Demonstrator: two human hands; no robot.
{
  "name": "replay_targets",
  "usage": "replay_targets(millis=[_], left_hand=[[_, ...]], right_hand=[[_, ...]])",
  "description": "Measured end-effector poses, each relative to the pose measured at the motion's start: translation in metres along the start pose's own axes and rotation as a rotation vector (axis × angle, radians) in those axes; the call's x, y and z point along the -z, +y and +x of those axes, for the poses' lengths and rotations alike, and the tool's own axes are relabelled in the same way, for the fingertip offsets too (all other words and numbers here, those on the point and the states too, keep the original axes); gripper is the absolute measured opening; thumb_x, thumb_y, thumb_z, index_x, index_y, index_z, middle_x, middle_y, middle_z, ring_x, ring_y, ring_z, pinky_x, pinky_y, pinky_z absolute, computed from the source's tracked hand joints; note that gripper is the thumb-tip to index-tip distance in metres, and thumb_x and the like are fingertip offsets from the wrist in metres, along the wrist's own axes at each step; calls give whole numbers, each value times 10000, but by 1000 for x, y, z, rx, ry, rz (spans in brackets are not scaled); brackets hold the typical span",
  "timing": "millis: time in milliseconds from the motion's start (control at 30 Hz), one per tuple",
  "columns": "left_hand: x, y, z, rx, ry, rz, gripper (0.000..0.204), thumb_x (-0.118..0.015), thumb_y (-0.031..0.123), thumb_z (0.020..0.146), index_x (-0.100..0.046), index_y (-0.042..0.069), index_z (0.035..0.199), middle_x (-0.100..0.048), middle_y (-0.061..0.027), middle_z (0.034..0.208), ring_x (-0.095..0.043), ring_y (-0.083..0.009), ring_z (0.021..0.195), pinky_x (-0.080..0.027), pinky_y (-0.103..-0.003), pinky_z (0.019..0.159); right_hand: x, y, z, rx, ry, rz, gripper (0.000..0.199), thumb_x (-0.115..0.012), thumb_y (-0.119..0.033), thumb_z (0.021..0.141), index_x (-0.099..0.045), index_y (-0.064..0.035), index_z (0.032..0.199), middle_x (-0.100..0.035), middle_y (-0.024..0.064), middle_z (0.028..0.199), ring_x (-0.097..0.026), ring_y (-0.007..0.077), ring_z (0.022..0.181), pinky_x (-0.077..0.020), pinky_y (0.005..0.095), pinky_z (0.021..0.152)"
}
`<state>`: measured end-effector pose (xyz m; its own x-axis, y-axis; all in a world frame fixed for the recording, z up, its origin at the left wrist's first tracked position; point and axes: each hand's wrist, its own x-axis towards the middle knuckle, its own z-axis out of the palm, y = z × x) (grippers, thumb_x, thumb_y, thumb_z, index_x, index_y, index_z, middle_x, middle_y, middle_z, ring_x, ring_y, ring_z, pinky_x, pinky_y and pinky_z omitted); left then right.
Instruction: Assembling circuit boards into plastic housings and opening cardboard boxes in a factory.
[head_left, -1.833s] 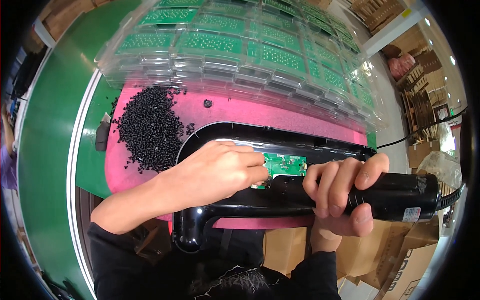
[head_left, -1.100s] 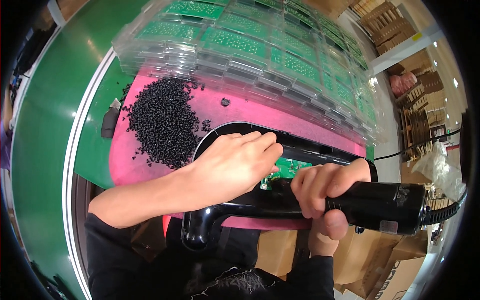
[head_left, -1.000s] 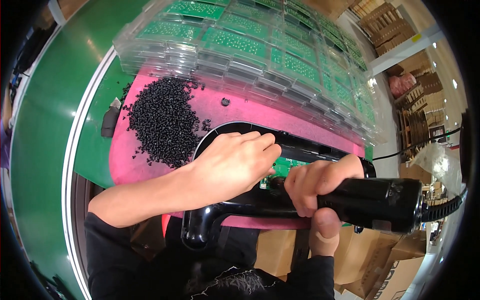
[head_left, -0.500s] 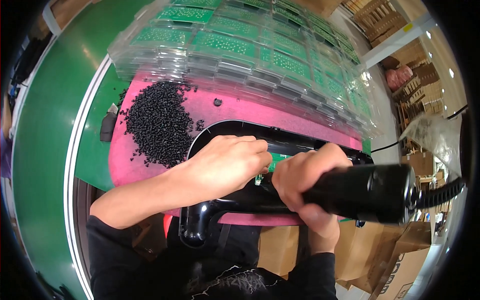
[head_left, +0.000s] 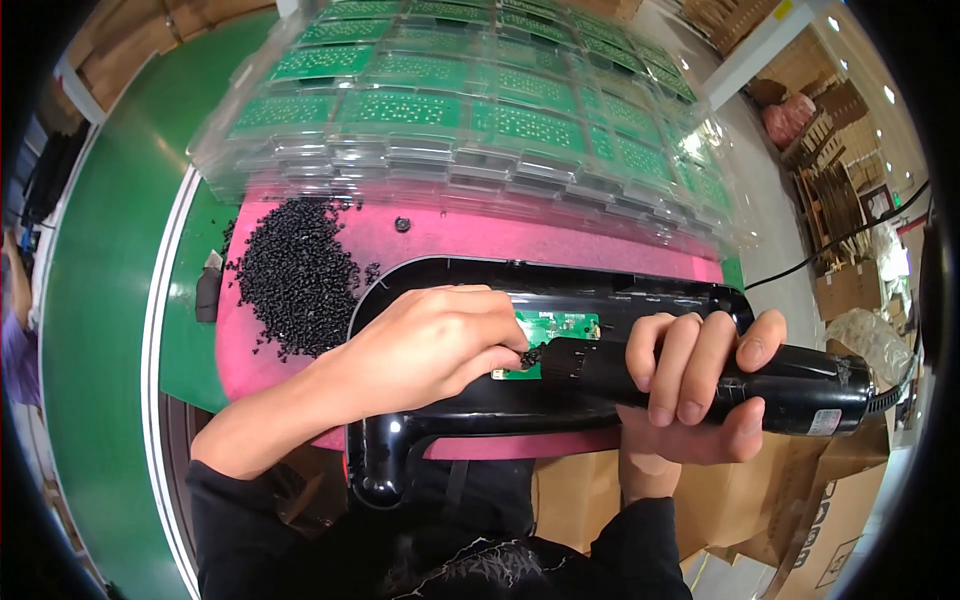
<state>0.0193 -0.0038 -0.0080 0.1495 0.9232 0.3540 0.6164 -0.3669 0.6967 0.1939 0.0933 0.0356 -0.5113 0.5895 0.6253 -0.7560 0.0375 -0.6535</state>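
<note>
My right hand (head_left: 690,390) is wrapped round a thick black electric screwdriver (head_left: 825,380), which lies nearly level with its front end pointing left. My left hand (head_left: 440,335) pinches several small black screws (head_left: 531,357) right at the driver's front end; whether a screw sits on the bit is too small to tell. Beneath both hands lies a black plastic housing (head_left: 395,440), open side up, with a curved handle-like end toward me on the left. A green circuit board (head_left: 562,325) sits inside it, partly covered by my left fingers and the driver.
A heap of small black screws (head_left: 300,275) lies on the pink mat (head_left: 480,235) at the left. Stacked clear plastic trays (head_left: 450,150) holding green boards fill the back. One small round black part (head_left: 402,224) rests before them. Cardboard boxes (head_left: 580,495) stand below the table's right side.
The screwdriver has turned from upright-leaning over the board to nearly level, its front end now beside my left fingers. My right hand's grip has shifted, fingers now on top; the view has shifted slightly.
</note>
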Motion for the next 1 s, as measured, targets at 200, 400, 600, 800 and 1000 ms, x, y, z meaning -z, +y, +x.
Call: replay_targets(millis=[200, 400, 600, 800, 1000], left_hand=[[-1, 0, 4, 53, -74, -258, 169, -691, 21, 756, -630, -29, 905, -627, -129, 870, -620, -261, 786, -503, -333, 695], [-4, 6, 6, 56, -97, 70, 305, -716, 148, 751, -582, 38, 1001, -586, -91, 981, -583, -280, 895, -489, -366, 784], [-6, 8, 6, -13, -128, 161, 214, -676, 102, 759, -582, 42, 943, -538, -72, 926, -565, -254, 885, -480, -366, 751], [-7, 5, 5, 11, -152, 159, 228, -674, 124, 769, -586, 58, 969, -554, -68, 963, -571, -265, 900, -488, -362, 765], [-6, 5, 4, 10, -155, 147, 229, -669, 111, 767, -581, 52, 970, -548, -73, 961, -568, -271, 902, -488, -368, 768]], right_hand=[[6, -11, 1, -2, -21, 40, 307, -635, -306, 862, -418, -142, 1004, -495, -35, 600, -495, 79, 477, -384, 242, 526], [36, -23, 18, 124, -43, 7, 574, -633, -347, 823, -371, -22, 1218, -457, 80, 968, -477, 175, 558, -421, 310, 498], [49, -37, 17, -7, -23, -90, 441, -514, -432, 869, -419, -37, 1040, -463, 72, 806, -441, 154, 494, -395, 296, 461], [45, -37, 16, -43, -1, -177, 434, -506, -442, 869, -403, -34, 977, -459, 79, 753, -438, 150, 461, -393, 293, 411], [42, -33, 18, -33, 32, -219, 441, -526, -453, 855, -398, -41, 943, -448, 70, 699, -430, 143, 442, -382, 280, 388]])
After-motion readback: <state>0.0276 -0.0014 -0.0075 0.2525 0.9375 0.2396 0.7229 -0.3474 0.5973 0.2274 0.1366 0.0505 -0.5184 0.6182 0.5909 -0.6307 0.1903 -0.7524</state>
